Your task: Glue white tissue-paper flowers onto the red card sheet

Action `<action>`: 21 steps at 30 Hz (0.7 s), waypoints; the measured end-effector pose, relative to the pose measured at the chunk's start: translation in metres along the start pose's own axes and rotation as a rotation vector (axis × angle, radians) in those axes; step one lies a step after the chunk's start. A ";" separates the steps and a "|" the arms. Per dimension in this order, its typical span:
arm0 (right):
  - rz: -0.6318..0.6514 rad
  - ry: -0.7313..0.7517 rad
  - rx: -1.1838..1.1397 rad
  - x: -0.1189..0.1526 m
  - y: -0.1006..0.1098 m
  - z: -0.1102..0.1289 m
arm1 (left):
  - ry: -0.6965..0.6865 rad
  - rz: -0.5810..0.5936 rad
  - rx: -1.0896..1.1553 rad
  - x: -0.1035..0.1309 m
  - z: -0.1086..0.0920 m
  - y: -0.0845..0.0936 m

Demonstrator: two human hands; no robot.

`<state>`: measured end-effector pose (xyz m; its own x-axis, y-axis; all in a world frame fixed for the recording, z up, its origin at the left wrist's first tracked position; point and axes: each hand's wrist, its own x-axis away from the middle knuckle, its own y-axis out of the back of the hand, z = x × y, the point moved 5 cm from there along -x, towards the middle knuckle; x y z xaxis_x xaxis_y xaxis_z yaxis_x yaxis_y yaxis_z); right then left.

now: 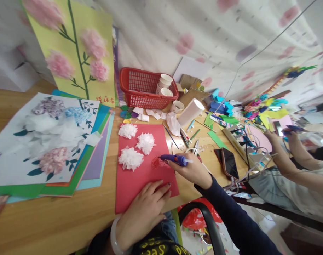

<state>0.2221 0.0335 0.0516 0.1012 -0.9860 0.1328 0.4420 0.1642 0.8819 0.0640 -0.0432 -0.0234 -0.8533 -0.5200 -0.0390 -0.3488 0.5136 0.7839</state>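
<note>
While hands (145, 210) work, wooden table (92, 209), floral curtain (156, 35)

Red "绣球花" on the yellow flower poster (68, 53) — yellow "See" on the black shirt (150, 246), neighbouring letters unclear.

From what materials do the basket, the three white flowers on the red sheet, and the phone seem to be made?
Basket: probably plastic, smooth with a slight shine; the moulded grid and rim suggest it.
White flowers: thin paper, perhaps tissue, matte; the crinkled, ragged edges point to it.
Phone: glossy, likely glass front, judging by its dark sheen; the frame material I cannot tell.
</note>
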 end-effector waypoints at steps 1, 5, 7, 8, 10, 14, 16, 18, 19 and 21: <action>0.006 -0.022 0.004 0.001 0.000 -0.002 | 0.003 0.003 -0.001 0.000 0.000 0.000; 0.044 -0.048 -0.026 0.003 -0.001 -0.003 | -0.007 0.006 -0.005 0.000 0.000 0.000; 0.035 -0.049 -0.048 0.003 0.000 -0.001 | -0.009 0.010 -0.015 0.001 0.000 -0.001; 0.031 -0.050 -0.052 0.003 0.000 -0.001 | -0.008 0.013 -0.023 0.001 0.000 -0.002; 0.040 -0.051 -0.050 0.004 -0.001 0.000 | -0.010 0.013 -0.038 0.001 0.000 -0.004; 0.092 -0.053 -0.085 0.006 -0.002 -0.001 | -0.020 0.017 -0.047 0.002 0.000 -0.005; 0.079 -0.075 -0.096 0.007 -0.001 -0.002 | -0.014 0.030 -0.042 0.002 0.000 -0.005; 0.074 -0.086 -0.091 0.009 -0.001 -0.003 | -0.006 0.032 -0.034 0.002 0.000 -0.003; 0.087 -0.080 -0.090 0.009 -0.001 -0.002 | -0.005 0.028 -0.029 0.002 0.000 -0.002; 0.132 -0.054 -0.108 0.010 -0.003 -0.001 | -0.013 0.015 -0.023 0.001 -0.001 -0.001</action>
<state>0.2227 0.0231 0.0499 0.1181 -0.9553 0.2710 0.5214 0.2919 0.8018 0.0634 -0.0451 -0.0235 -0.8633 -0.5035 -0.0349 -0.3271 0.5055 0.7984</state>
